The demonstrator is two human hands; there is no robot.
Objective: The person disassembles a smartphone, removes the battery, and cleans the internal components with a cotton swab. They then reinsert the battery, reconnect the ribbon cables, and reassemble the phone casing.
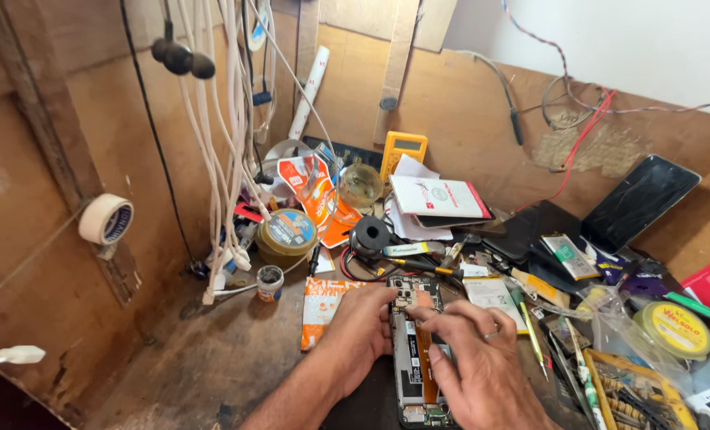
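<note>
Left hand point(367, 326) and right hand point(470, 362) pinch inside the opened phone point(415, 350); light, steady fingertip pressure seems advisable near its orange flex strip point(428, 362).

A yellow multimeter point(402, 149), tape roll point(105, 218) and white cables point(226, 119) surround the cluttered wooden bench point(211, 358).

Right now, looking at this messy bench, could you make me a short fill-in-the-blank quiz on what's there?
1. Both hands, left hand and right hand, rest on an opened ____.
2. The multimeter against the back board is ____ in colour.
3. A roll of ____ hangs on the left wall.

Missing words: phone; yellow; tape.
</note>
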